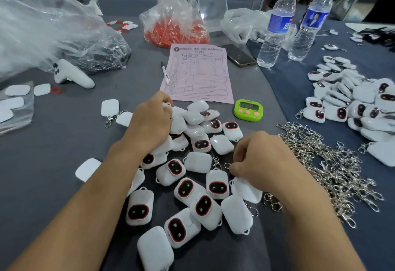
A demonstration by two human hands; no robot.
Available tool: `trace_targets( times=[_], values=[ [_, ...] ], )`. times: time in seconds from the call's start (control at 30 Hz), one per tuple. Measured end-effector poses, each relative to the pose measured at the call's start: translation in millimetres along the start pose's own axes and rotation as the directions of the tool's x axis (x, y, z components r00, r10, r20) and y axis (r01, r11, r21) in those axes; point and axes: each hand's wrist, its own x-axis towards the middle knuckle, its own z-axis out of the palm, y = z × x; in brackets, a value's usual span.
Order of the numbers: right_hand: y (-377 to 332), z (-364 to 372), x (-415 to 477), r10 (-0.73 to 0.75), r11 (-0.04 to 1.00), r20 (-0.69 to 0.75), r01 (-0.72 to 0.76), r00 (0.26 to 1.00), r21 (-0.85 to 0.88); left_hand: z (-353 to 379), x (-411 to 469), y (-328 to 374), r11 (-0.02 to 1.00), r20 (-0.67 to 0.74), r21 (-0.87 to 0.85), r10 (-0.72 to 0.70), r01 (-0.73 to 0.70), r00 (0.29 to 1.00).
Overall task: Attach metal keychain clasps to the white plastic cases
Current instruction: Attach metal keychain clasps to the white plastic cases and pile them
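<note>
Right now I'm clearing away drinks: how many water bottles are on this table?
2. One water bottle stands just right of the phone; the second stands beside it, further right. Both are upright. More could be hidden behind the plastic bags.

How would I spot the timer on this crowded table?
Start at the pink printed paper form lying in the middle of the grey table. Just off its near right corner, beside the heap of white plastic cases, sits the lime-green plastic digital timer. It is the only green thing there, with a display and three pink buttons.
</note>
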Motion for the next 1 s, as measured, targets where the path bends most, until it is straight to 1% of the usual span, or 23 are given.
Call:
trace_targets(
  times=[0.13, 0.2, 0.27, 0.33, 0.37, 0.4, 0.43, 0.53, 0.6, 0.67, 0.73, 0.83, 0.93, 0.97, 1.0],
  values=[
    [-3.2, 3.6, 0.3, 0.004, 0.998, 0.008, -0.003, 1.000, -0.067, 8.0, -16.3, 12.5, 0.998, 0.093, 0.031, 0.055, -0.058, 0.994],
    [-2.2, 0.7, -0.4, -0.011, 0.999, 0.011, 0.011, 1.000, -0.042, 5.9, -24.8, 17.7, 0.996, 0.100, -0.064, 0.065, -0.059, 0.993],
    [4.7, -4.9, 2.3, -0.009, 0.999, -0.020, 0.010, 1.000, 0.037, 1.0, -32.5, 21.0, 0.975, 0.016, -0.214, 0.068, -0.063, 0.998],
    [12.3, -8.5, 6.7, 0.005, 0.981, -0.117, 0.018, 0.993, 0.194, -3.7, -43.5, 23.9, 0.944, -0.103, -0.320, 0.050, -0.081, 0.993],
    [13.2, -8.5, 8.3, 0.014, 0.956, -0.172, 0.037, 0.985, 0.290, -4.7, -50.0, 26.2, 0.927, -0.133, -0.365, 0.040, -0.087, 0.990],
    [11.9, -6.9, 9.1, 0.019, 0.914, -0.213, 0.070, 0.977, 0.400, -4.2, -56.4, 29.3, 0.911, -0.140, -0.402, 0.037, -0.091, 0.989],
    [7.7, -4.3, 9.8, 0.016, 0.850, -0.233, 0.109, 0.972, 0.515, -2.1, -62.0, 32.4, 0.901, -0.135, -0.423, 0.037, -0.091, 0.990],
    [-13.6, 6.9, 9.1, -0.017, 0.599, -0.220, 0.186, 0.975, 0.779, 8.9, -69.5, 36.4, 0.916, -0.098, -0.392, 0.044, -0.079, 0.994],
    [-27.7, 15.1, 8.2, -0.021, 0.434, -0.193, 0.183, 0.981, 0.882, 12.8, -70.1, 35.4, 0.931, -0.092, -0.353, 0.063, -0.091, 0.994],
    [-35.6, 22.2, 7.4, 0.002, 0.325, -0.175, 0.164, 0.985, 0.931, 13.2, -70.4, 33.6, 0.925, -0.095, -0.364, 0.075, -0.105, 0.993],
    [-38.3, 27.7, 7.9, 0.027, 0.279, -0.176, 0.162, 0.984, 0.946, 11.9, -71.5, 33.2, 0.908, -0.087, -0.404, 0.083, -0.111, 0.993],
    [-39.9, 32.2, 9.9, 0.033, 0.268, -0.201, 0.185, 0.979, 0.945, 11.7, -72.2, 33.6, 0.880, -0.067, -0.461, 0.093, -0.114, 0.993],
    [-42.2, 36.0, 12.6, 0.059, 0.199, -0.185, 0.170, 0.981, 0.965, 10.5, -72.1, 33.5, 0.854, -0.038, -0.504, 0.124, -0.126, 0.992],
    [-42.1, 37.1, 13.5, 0.071, 0.200, -0.190, 0.173, 0.979, 0.964, 10.1, -72.1, 33.3, 0.848, -0.025, -0.515, 0.133, -0.126, 0.991],
    [-41.5, 38.0, 13.9, 0.075, 0.234, -0.209, 0.186, 0.975, 0.954, 9.8, -72.0, 33.2, 0.846, -0.018, -0.518, 0.137, -0.126, 0.990]
  ],
)
